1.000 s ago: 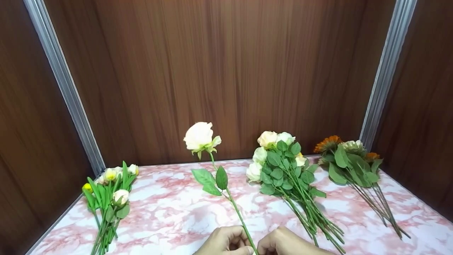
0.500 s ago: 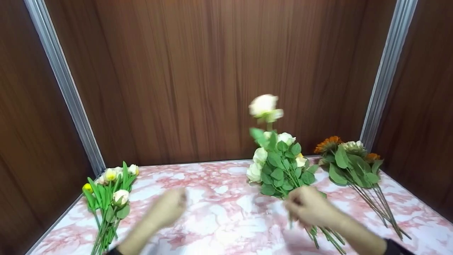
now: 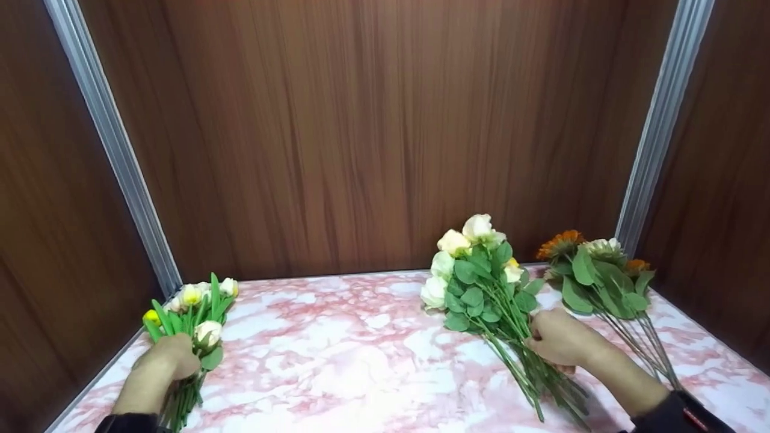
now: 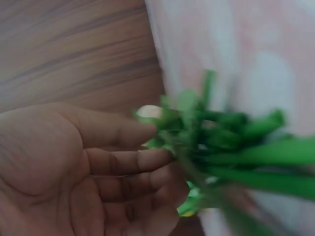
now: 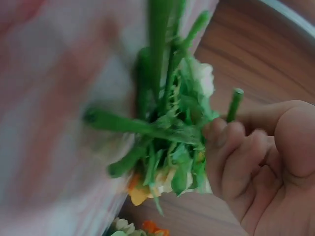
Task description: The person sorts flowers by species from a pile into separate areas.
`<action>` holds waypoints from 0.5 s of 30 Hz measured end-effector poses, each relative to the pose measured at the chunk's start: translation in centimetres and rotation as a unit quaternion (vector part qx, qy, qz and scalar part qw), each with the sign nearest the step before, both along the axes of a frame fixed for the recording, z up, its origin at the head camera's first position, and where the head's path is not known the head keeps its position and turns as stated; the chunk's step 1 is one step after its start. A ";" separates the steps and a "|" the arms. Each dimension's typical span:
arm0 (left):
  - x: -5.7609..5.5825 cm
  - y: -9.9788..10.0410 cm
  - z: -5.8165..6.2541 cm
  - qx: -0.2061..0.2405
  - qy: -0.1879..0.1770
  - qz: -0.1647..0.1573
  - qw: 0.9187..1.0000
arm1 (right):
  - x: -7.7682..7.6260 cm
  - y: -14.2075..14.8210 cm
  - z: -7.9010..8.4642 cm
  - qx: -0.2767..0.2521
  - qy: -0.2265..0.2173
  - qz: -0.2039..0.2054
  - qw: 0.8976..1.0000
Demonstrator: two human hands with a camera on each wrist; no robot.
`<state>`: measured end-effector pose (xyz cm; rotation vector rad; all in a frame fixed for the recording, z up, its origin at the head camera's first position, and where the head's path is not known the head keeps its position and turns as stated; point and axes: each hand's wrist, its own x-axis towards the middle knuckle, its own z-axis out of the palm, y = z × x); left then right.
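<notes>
My right hand (image 3: pixel 556 337) pinches the stem (image 5: pixel 235 104) of a white rose over the right-centre bunch. The rose's pale bloom (image 3: pixel 478 225) lies against the top of that bunch (image 3: pixel 475 297), among cream and white roses with green leaves. In the right wrist view, the stem's cut end sticks up beside my curled fingers (image 5: pixel 241 152). My left hand (image 3: pixel 168 358) is over the tulip bunch (image 3: pixel 191 296) at the far left. In the left wrist view, its thumb and loosely bent fingers (image 4: pixel 152 160) are right at the green stems (image 4: pixel 266 152).
A third bunch (image 3: pixel 592 270), with orange and whitish blooms and broad leaves, lies at the back right. The pink-and-white marbled table (image 3: pixel 349 361) spans between the bunches. Brown wood-grain panels (image 3: pixel 337 138) with metal corner posts (image 3: pixel 114 138) enclose the back and sides.
Both hands were together at the front with the rose. My right hand has carried it right and lowered it onto the rose bunch. My left hand has let go and moved left to the tulips.
</notes>
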<state>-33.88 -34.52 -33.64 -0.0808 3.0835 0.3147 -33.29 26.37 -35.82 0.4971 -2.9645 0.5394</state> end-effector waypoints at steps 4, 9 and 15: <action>-0.4 -0.3 -0.8 0.007 -0.015 0.003 1.000 | -0.2 0.5 -0.3 0.033 -0.005 0.006 0.999; -0.5 -1.0 -1.3 0.006 0.003 0.018 1.000 | -0.3 0.4 -0.3 0.045 -0.020 -0.008 0.999; -0.4 -1.2 -1.5 0.036 -0.017 0.007 0.999 | -0.3 0.3 -0.3 0.047 -0.008 -0.010 0.999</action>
